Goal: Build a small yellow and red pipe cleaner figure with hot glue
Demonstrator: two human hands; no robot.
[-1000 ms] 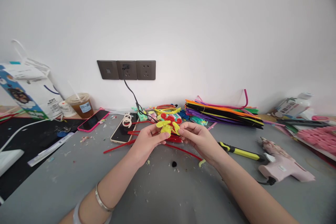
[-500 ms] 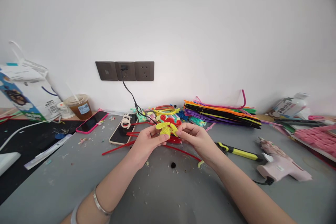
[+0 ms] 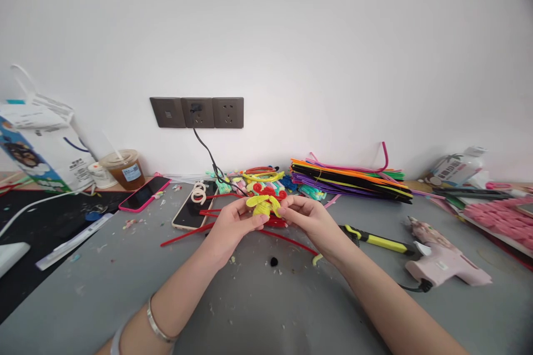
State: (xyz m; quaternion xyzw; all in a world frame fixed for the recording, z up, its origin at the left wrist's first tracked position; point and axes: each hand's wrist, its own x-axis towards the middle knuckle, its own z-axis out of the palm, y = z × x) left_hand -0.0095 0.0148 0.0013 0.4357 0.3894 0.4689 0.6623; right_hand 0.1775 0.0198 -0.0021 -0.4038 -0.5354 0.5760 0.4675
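Observation:
Between my hands is a small yellow pipe-cleaner figure (image 3: 262,206) with ear-like flaps on either side. My left hand (image 3: 235,224) pinches its body from the left, thumb in front. With thumb and fingertips, my right hand (image 3: 306,219) grips the flap on its right side. Just behind it lie red pipe-cleaner coils (image 3: 270,191). Long red pipe cleaners (image 3: 185,234) spread over the grey table under and beside my hands.
A bundle of coloured pipe cleaners (image 3: 353,180) lies by the wall. To the right are a yellow-black cutter (image 3: 378,240) and a pink glue gun (image 3: 445,263). Two phones (image 3: 144,194), a drink cup (image 3: 125,169) and a paper bag (image 3: 50,144) stand or lie leftward.
The whole view has shifted very slightly. Both hands keep the same hold on the yellow figure, with no other clear movement.

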